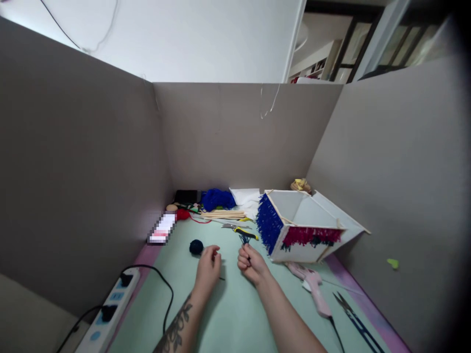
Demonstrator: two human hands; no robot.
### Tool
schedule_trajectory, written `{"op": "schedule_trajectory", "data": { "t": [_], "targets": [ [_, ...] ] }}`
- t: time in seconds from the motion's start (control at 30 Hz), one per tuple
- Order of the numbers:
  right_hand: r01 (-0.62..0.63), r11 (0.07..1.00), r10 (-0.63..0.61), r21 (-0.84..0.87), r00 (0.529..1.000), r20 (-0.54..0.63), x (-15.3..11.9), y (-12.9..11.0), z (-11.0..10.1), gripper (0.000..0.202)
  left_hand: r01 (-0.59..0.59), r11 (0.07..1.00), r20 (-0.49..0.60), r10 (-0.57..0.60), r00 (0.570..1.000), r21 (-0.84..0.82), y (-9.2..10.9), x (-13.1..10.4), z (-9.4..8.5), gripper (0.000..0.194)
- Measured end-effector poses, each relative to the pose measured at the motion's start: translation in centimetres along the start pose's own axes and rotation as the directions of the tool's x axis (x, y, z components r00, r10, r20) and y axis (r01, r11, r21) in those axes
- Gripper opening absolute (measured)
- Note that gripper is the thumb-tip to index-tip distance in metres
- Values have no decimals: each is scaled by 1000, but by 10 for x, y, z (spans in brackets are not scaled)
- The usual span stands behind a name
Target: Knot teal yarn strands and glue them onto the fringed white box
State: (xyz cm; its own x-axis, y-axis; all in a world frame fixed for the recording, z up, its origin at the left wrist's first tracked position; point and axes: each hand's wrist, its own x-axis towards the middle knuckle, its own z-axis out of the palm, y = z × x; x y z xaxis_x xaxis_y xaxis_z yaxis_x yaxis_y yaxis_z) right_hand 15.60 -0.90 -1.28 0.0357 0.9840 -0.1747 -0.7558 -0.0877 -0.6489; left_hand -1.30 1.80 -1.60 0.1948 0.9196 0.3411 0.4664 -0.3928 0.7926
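Over the middle of the pale green table, my right hand (252,264) is closed round a small bunch of dark blue-green yarn strands (244,239), whose ends fan out above the fist. My left hand (209,264) is a little to the left, fingers curled; whatever may be between them is hidden. Just beyond it lies a dark navy ball of yarn (196,247). A white house-shaped frame (305,250) with blue and crimson yarn fringe rests on its side at the right. Yellow-and-black pliers (246,233) lie behind my right hand.
A pink glue gun (314,289) and long dark tweezers or scissors (355,316) lie at right. Blue yarn (218,199), wooden sticks (224,214) and red yarn (183,214) are at the back. A power strip (110,314) and black cable (167,284) occupy the left. Grey partitions surround the table.
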Motion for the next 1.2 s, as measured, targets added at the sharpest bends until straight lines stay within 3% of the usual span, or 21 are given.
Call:
{"op": "schedule_trajectory", "data": {
  "t": [0.07, 0.13, 0.2, 0.27, 0.33, 0.4, 0.5, 0.57, 0.73, 0.8, 0.93, 1.0, 1.07, 1.2],
  "targets": [
    [38, 999, -38, 17, 999, 5, -3, -10, -2, 46, 47, 995, -7, -46, 999, 94, 1, 3, -14, 22],
    [76, 997, -76, 0, 997, 7, -5, -20, -4, 46, 66, 968, 113, -96, 989, 240, 6, 4, -25, 22],
    [93, 995, -93, -43, 996, 2, -7, -28, -6, 48, -32, 910, 308, -107, 946, 414, 12, 4, -30, 25],
    [96, 991, -97, -92, 995, -1, -8, -30, -7, 49, -193, 831, 480, -99, 871, 522, 18, 5, -32, 27],
    [104, 987, -105, -121, 994, -2, -8, -30, -8, 49, -307, 747, 558, -102, 823, 589, 21, 9, -36, 21],
    [110, 985, -113, -131, 994, -10, -7, -29, -10, 50, -315, 643, 511, -140, 848, 698, 21, 15, -47, 24],
    [104, 984, -110, -142, 993, -37, -4, -26, -12, 50, -228, 493, 367, -205, 908, 839, 24, 23, -61, 27],
    [97, 984, -106, -148, 993, -50, -2, -26, -12, 50, -239, 519, 395, -215, 893, 821, 32, 23, -58, 27],
    [129, 977, -143, -168, 987, -71, -4, -30, -14, 52, -309, 688, 523, -120, 844, 656, 46, 11, -14, 30],
    [151, 974, -164, -170, 984, -63, -6, -33, -15, 51, -285, 716, 513, -119, 850, 637, 43, 13, -7, 32],
    [153, 975, -165, -164, 984, -64, -10, -40, -16, 48, -83, 680, 288, -194, 938, 728, 29, 34, -28, 36],
    [158, 976, -170, -151, 983, -67, -11, -43, -15, 47, -14, 668, 249, -257, 934, 744, 25, 43, -40, 37],
    [161, 978, -171, -132, 983, -69, -12, -47, -15, 47, -1, 676, 275, -298, 914, 737, 23, 46, -46, 39],
    [148, 983, -157, -110, 985, -77, -13, -52, -14, 48, 13, 710, 294, -309, 905, 705, 19, 36, -41, 43]
  ]
}}
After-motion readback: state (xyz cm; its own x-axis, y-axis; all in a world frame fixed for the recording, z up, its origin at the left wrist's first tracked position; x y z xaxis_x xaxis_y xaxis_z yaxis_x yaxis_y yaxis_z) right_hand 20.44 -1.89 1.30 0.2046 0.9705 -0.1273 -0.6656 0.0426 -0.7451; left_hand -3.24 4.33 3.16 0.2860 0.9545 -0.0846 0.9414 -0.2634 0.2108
